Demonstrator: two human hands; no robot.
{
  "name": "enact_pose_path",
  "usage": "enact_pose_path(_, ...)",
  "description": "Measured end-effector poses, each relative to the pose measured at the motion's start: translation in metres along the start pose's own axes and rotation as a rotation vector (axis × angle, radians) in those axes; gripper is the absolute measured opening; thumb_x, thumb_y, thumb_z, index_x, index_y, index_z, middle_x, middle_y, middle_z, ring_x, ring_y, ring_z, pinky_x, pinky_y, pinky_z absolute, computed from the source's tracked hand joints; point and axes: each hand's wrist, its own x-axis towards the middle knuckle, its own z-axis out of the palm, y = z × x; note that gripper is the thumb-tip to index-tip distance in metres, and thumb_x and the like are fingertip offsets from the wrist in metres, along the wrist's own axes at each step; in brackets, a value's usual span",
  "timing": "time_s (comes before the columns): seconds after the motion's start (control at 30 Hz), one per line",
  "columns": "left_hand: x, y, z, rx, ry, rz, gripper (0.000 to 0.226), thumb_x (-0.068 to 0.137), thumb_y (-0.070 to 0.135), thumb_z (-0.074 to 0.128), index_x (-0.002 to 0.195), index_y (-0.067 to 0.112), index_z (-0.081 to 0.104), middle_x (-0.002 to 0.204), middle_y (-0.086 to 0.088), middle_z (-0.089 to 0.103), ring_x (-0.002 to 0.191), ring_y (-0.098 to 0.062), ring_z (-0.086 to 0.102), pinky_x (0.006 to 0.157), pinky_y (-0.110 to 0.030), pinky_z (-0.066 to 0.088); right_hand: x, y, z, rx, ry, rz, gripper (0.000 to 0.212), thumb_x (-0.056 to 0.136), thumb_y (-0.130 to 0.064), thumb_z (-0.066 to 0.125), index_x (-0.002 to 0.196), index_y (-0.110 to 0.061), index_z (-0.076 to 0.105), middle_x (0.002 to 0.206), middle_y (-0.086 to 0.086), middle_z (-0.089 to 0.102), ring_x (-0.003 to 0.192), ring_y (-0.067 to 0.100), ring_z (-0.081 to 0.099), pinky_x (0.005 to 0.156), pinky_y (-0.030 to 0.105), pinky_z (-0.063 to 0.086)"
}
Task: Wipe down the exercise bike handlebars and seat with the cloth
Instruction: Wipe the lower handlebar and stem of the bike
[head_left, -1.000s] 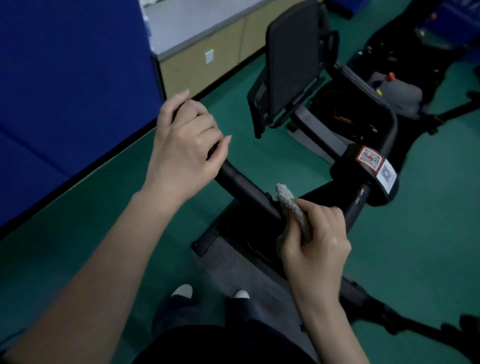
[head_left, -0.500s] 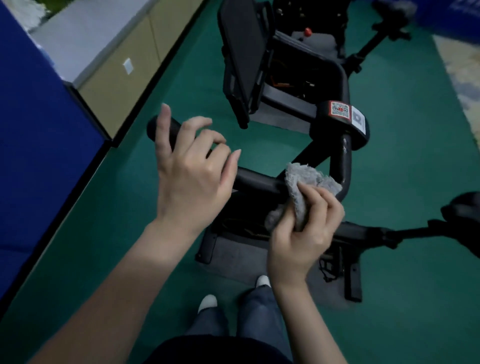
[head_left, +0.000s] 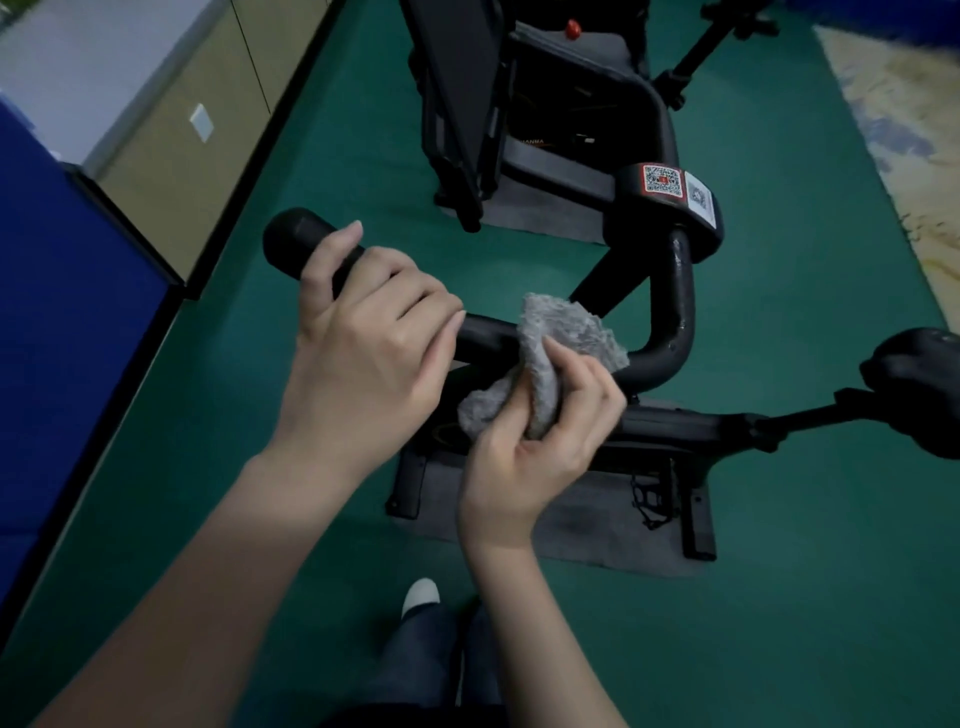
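A black exercise bike stands on the green floor. Its handlebar (head_left: 670, 312) curves from a central post out to a thick grip end (head_left: 291, 239) at the left. My left hand (head_left: 363, 353) grips that left bar, fingers curled over it just inside the end. My right hand (head_left: 535, 447) pinches a grey cloth (head_left: 566, 338) that is draped over the bar near its bend. The black seat (head_left: 924, 384) shows at the right edge, on its post.
A second black machine with an upright pad (head_left: 457, 104) stands behind the bike. A grey mat (head_left: 571, 530) lies under the bike frame. Beige cabinets (head_left: 171, 156) and a blue panel (head_left: 67, 312) line the left. My white shoe (head_left: 421, 592) is below.
My left hand went from resting with fingers lifted to gripping the bar. The cloth spread out over the bar near the bend. The view tilted further down and to the right.
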Motion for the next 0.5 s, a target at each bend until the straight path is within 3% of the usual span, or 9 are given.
enact_pose_path(0.13,0.001,-0.006,-0.008,-0.047,-0.035,0.037,0.017,0.093,0.014,0.055,0.094,0.010,0.071,0.093,0.002,0.072,0.099,-0.021,0.062,0.109,-0.038,0.018,-0.015,-0.001,0.011,0.038,-0.045,-0.040,0.020,0.085,0.012,0.057,0.102,0.006,0.064,0.102,0.018,0.049,0.107,0.002,0.048,0.094,0.018,0.041)
enact_pose_path(0.23,0.002,-0.010,-0.011,-0.057,-0.067,0.062,0.018,0.091,0.010,0.053,0.096,0.008,0.070,0.095,0.000,0.072,0.099,-0.022,0.062,0.107,-0.039,0.020,-0.025,-0.006,0.016,0.068,-0.119,-0.040,0.021,0.085,0.009,0.053,0.103,0.005,0.065,0.106,0.011,0.046,0.103,0.018,0.051,0.093,0.028,0.046)
enact_pose_path(0.3,0.003,-0.010,-0.012,-0.061,-0.064,0.070,0.018,0.092,0.010,0.052,0.095,0.008,0.070,0.097,0.000,0.072,0.099,-0.022,0.062,0.103,-0.039,0.023,-0.026,-0.004,0.012,0.059,-0.133,-0.052,0.023,0.084,0.010,0.052,0.102,0.005,0.065,0.106,0.010,0.046,0.101,0.019,0.051,0.092,0.029,0.046)
enact_pose_path(0.5,0.003,-0.008,-0.010,-0.050,-0.041,0.063,0.016,0.094,0.013,0.054,0.089,0.011,0.070,0.092,0.002,0.071,0.095,-0.023,0.062,0.101,-0.038,0.023,-0.009,0.014,-0.007,0.001,0.101,0.050,0.025,0.082,0.018,0.056,0.102,0.005,0.064,0.101,0.019,0.050,0.101,0.005,0.050,0.092,0.018,0.042)
